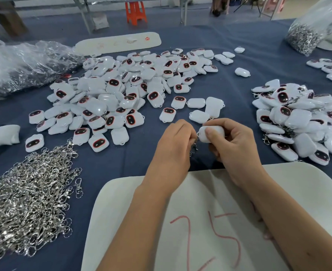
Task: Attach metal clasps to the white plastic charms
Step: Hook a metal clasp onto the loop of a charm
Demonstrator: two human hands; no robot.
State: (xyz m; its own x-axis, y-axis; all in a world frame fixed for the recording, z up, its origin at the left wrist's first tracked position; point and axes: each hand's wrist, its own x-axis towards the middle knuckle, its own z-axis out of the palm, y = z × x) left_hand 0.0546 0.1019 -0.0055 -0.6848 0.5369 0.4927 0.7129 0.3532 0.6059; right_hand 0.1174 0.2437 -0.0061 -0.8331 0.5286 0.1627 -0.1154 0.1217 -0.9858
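Right hand (233,145): fingers grasping a white charm (210,134).
Left hand (175,147): fingers pinching a metal clasp (194,147) beside it.

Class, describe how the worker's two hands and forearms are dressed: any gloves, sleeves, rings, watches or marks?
Both the left hand and the right hand are bare: no gloves, rings, watch or bracelet show. Both forearms are uncovered right down to the picture's bottom edge, so no sleeve is in view. The nails look short and unpainted. No clear marks can be told.
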